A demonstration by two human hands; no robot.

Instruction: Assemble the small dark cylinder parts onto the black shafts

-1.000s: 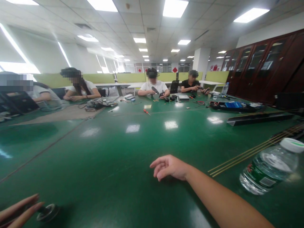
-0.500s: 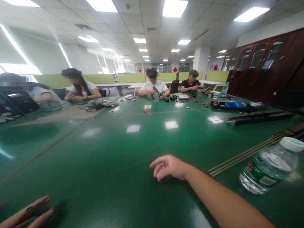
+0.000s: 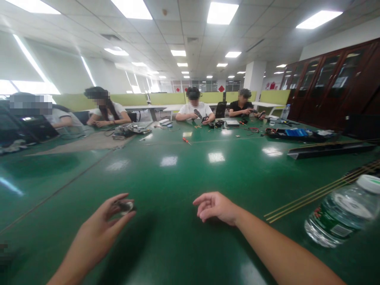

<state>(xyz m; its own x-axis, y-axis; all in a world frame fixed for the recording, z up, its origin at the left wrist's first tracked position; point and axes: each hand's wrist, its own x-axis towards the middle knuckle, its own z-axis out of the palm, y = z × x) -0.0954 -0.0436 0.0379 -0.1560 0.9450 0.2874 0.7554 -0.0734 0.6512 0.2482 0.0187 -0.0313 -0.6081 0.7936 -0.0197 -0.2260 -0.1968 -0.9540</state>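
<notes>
My left hand is raised over the green tabletop at the lower left. Between its thumb and fingers it grips a small dark round object with a pale, shiny face; its exact kind is unclear. To the right, my right hand rests near or on the table, fingers loosely curled and thumb apart, with nothing visible in it. A gap of bare green surface separates the two hands.
A water bottle stands right of my right forearm, beside thin brass-coloured rods. Farther back are a black channel piece, a red screwdriver and a heap of parts. Several people sit around the far side.
My left hand has come up and inward from the lower left corner, carrying the small round object. The right hand keeps its pose; the view has shifted slightly.
</notes>
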